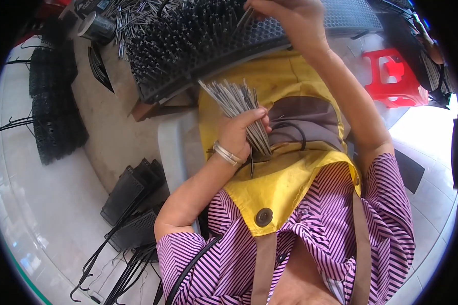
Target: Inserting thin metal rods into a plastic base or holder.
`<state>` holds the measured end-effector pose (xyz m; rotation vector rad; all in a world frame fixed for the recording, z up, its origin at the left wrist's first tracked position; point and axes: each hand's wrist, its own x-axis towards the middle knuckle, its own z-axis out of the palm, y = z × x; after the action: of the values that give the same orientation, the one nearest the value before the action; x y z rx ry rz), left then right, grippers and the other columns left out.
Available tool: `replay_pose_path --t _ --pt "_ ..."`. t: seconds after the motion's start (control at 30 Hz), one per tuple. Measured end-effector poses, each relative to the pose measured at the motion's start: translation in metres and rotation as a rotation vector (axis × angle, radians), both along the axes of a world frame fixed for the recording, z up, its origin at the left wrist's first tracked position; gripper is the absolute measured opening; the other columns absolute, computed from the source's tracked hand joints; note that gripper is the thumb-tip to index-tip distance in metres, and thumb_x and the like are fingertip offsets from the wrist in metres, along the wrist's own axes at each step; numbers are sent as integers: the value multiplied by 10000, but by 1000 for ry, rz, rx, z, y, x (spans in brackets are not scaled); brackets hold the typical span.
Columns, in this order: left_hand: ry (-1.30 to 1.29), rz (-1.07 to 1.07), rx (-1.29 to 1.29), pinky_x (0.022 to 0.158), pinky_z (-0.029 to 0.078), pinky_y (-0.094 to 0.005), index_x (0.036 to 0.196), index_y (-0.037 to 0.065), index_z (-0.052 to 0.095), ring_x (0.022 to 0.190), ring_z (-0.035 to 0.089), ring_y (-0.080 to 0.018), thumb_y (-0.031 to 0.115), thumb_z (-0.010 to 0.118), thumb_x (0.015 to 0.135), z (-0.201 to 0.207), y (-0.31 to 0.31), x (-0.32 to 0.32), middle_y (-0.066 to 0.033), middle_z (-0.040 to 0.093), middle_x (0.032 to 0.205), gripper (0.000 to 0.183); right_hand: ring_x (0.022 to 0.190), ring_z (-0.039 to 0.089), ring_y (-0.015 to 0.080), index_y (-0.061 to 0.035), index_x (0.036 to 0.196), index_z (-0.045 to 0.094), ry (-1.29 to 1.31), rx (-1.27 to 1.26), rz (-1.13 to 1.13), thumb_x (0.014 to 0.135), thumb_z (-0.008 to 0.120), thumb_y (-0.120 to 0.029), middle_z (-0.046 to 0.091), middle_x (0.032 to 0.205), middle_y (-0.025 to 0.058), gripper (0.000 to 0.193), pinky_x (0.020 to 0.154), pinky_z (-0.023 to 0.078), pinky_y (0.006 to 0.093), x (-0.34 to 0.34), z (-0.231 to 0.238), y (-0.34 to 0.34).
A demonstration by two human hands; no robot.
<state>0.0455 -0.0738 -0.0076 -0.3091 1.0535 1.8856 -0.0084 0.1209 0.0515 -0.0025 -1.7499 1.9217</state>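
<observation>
My left hand (237, 131) is closed round a bundle of thin grey rods (230, 97), held in front of the yellow apron (269, 195). Their uneven tips fan out toward the black perforated tray (336, 23). At the top of the view, my right hand (295, 16) pinches a thin grey rod (243, 21) over the tray. Upright dark rods (183, 43) stand densely packed in the tray's left and middle part, while bare holes show on its right. The right fingertips are partly cut off by the upper edge.
Loose rods (132, 20) lie heaped behind the tray, beside a metal can (95, 26). A red plastic stool (394, 79) stands at the right. Black hooked racks (130, 193) lie on the floor at lower left, and dark bristly bundles (56, 107) hang on the left wall.
</observation>
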Motion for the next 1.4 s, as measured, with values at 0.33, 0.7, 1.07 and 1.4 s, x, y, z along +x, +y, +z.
replay_pose_path --t 0.33,0.7,1.07,1.4 --pt "-29 8 20 528 497 -307 886 -41 497 632 551 -188 -6 546 737 -2 0 -2 -106 549 746 161 578 501 64 16 795 549 102 524 -17 713 613 18 559 623 59 104 529 417 224 -4 20 -18" --pt "-101 -13 53 538 482 -307 885 -23 495 638 536 -181 5 544 748 -5 0 -3 -96 538 749 148 546 532 383 23 574 491 125 1008 53 653 517 -6 493 567 232 88 463 401 412 -15 25 -25" --pt "-104 -52 162 585 458 -325 891 22 500 655 529 -183 10 555 745 -5 -2 -4 -85 549 777 157 590 549 379 28 575 544 32 1233 154 544 533 -53 532 584 211 87 516 436 418 -28 42 -33" --pt "-100 -69 167 585 446 -312 915 26 485 652 516 -174 11 550 741 -1 -2 -3 -78 539 789 186 603 576 328 15 730 570 -61 1286 -19 697 554 -123 573 645 187 143 536 455 375 -12 9 -25"
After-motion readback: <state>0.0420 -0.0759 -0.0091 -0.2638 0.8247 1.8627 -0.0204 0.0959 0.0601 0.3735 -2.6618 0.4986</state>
